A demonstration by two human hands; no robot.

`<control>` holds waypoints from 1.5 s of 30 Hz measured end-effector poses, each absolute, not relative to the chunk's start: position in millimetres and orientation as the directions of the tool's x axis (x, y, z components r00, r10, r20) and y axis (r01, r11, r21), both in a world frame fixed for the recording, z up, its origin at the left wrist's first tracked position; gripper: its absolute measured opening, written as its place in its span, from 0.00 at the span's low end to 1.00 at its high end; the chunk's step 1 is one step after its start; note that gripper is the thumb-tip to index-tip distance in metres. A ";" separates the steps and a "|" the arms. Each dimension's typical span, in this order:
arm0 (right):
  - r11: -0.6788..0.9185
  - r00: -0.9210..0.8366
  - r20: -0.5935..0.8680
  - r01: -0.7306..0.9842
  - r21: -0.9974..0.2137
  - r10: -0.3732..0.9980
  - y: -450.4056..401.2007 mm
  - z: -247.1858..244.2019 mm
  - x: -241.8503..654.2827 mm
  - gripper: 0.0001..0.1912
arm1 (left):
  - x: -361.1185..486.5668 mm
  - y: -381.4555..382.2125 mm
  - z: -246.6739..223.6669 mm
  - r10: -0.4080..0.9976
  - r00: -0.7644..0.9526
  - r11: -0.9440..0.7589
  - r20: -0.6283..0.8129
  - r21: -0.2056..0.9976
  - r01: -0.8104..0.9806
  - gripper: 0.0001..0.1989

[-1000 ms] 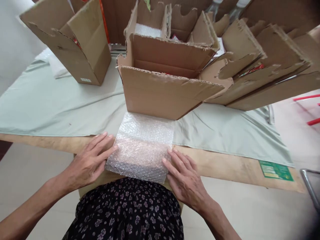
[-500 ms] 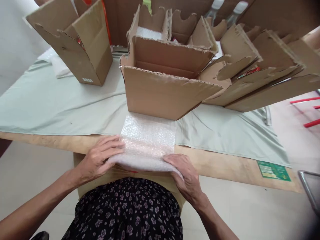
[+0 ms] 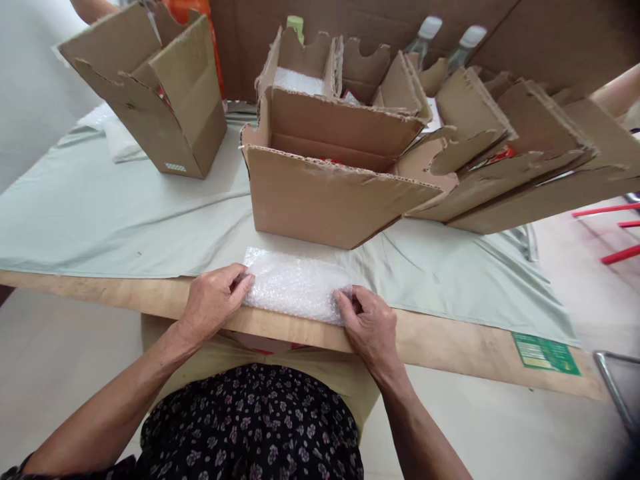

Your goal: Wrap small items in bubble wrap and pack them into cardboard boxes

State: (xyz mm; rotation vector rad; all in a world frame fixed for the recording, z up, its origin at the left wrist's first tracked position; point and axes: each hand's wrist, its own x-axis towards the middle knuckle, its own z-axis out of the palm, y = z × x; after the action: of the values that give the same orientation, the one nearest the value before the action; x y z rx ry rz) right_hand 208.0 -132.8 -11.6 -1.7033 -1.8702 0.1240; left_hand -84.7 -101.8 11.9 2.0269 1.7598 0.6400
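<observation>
A folded piece of clear bubble wrap lies flat at the table's front edge, partly on the green cloth and partly on bare wood. My left hand pinches its left end between thumb and fingers. At the right end, my right hand grips the wrap the same way, thumb on top. Whether anything lies inside the folds I cannot tell. Just behind the wrap stands an open cardboard box, with something red showing low inside it.
More cut cardboard boxes stand behind and to the right, one holding bubble wrap. A tall box is at the left, beside white plastic packets. Two bottles with white caps stand at the back. Another person's arm shows far right.
The near part of the bubble wrap, raised and curled before, is now folded over onto the far part. Both hands have shifted from the curled edge to pinching the folded ends.
</observation>
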 end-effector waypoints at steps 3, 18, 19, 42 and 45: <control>0.162 -0.001 0.386 0.909 -0.385 0.922 -131.3 -11.6 207.4 0.20 | -77.9 -96.7 12.5 0.996 0.088 -0.082 0.007 0.415 0.906 0.13; 0.345 -0.212 0.594 0.931 -0.119 0.776 -143.1 11.0 188.9 0.22 | -62.8 -124.9 21.8 0.782 0.399 -0.517 0.479 0.140 0.845 0.30; 0.385 -0.271 0.538 0.916 -0.110 0.798 -141.2 9.9 181.2 0.25 | -56.6 -124.2 18.3 0.765 0.466 -0.568 0.445 0.126 0.813 0.31; 0.297 -0.223 0.303 0.928 -0.224 0.926 -106.3 -4.9 211.1 0.23 | -71.7 -107.3 0.0 0.896 0.195 -0.326 0.398 0.294 0.898 0.23; 0.262 -0.213 0.212 0.936 -0.236 0.954 -93.4 -6.5 210.6 0.21 | -76.0 -105.2 1.0 0.926 0.118 -0.215 0.359 0.245 0.945 0.19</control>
State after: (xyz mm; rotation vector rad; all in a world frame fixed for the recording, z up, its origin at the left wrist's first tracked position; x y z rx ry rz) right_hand 210.6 -93.4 -6.5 -1.7355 -2.2259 0.0804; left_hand -76.0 -105.2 1.0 2.3813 1.9948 0.7067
